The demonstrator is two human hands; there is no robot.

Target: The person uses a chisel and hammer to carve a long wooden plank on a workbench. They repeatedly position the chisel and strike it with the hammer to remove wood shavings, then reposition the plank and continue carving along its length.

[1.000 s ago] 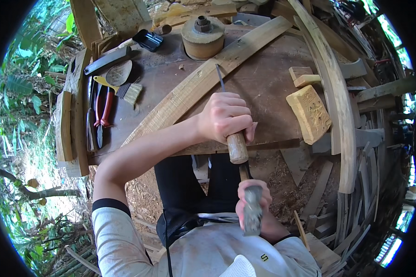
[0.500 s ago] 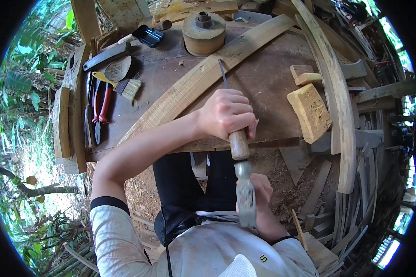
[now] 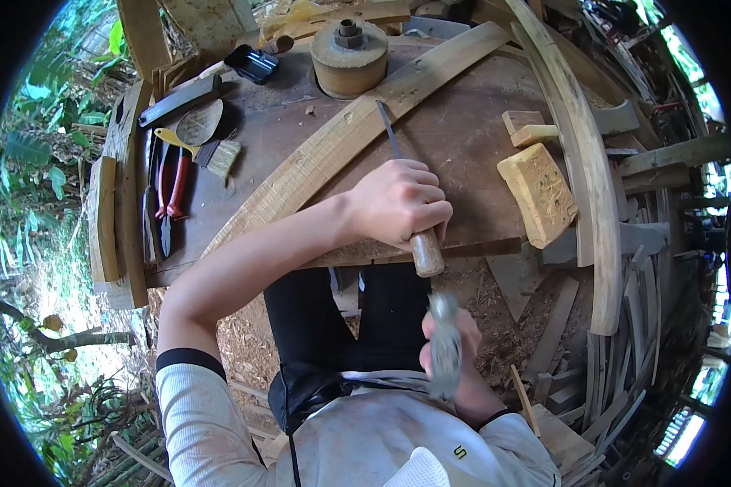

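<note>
My left hand [image 3: 404,204] is wrapped round the wooden handle of a chisel [image 3: 428,258], whose butt points back toward me. Its thin metal blade slants away, and the tip rests on a long wooden plank [image 3: 317,166] lying diagonally across the bench. Nearer my body, my right hand [image 3: 468,334] grips a hammer [image 3: 445,353]. The metal hammer head is somewhat blurred and covers part of that hand and the hammer's handle. A gap separates the head from the chisel's butt.
On the wooden workbench [image 3: 463,183], a round block with a bolt [image 3: 348,61] stands at the back. Red-handled pliers [image 3: 176,191], a brush [image 3: 219,156] and a black tray [image 3: 252,63] lie left. Wood blocks [image 3: 538,195] sit right, beside long curved boards [image 3: 597,203]. Offcuts and shavings cover the ground.
The hammer head has drawn back from the chisel's butt, toward my body and slightly right. My left hand and the chisel keep nearly the same place; the whole view has shifted slightly.
</note>
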